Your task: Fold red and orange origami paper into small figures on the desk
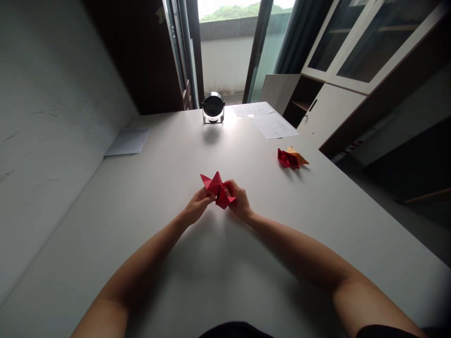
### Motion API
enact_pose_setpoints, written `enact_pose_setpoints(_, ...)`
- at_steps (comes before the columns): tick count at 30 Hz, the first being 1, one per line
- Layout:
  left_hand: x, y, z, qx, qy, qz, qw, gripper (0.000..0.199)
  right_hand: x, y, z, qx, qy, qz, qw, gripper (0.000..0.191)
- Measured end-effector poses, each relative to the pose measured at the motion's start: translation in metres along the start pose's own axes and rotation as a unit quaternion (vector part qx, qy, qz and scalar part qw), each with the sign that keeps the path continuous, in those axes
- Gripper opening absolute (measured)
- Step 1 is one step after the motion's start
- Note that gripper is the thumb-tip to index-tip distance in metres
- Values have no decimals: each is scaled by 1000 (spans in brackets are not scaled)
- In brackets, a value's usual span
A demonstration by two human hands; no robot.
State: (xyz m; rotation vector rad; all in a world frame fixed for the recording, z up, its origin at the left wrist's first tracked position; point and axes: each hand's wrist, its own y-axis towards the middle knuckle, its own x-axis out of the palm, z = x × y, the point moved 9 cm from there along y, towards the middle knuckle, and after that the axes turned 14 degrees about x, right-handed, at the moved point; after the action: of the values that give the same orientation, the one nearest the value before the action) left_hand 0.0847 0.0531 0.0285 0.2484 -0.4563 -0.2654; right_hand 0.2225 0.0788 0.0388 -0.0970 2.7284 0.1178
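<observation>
Both hands' grip (219, 193) — left and right — holds a folded red paper piece (216, 184) above the white table (169, 164).

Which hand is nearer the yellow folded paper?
Right. The right hand grips the near side of the held red paper, to the left of the yellow folded paper and closer to the person. The left hand sits farther left.

From here, taking the folded paper (215, 185) between the person's hands as the clock's centre, the table (169, 164) holds a stand-mounted device (213, 105) at twelve, sheets (273, 126) at one, two other folded pieces (289, 159) close together at two, and papers (128, 141) at ten, by the wall (52, 117).
</observation>
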Motion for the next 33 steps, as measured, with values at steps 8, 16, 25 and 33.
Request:
enact_pose_setpoints(8, 1, -1, -4, -10, -31, -5, 999, 42, -2, -3, -13, -82, -146, 14, 986, 11)
enact_pose_setpoints(16, 6, -1, -5, -17, 64, -27, 997, 36, 11, -4, -12, -105, -234, 5, 967, 9)
enact_pose_setpoints(25, -3, 0, -8, -31, 98, -14, 995, 33, 7, 2, -9, -55, -221, 23, 973, 14)
enact_pose_setpoints(33, -26, 1, -4, -6, 139, 71, 988, 33, -7, 14, -11, -59, -30, 15, 998, 15)
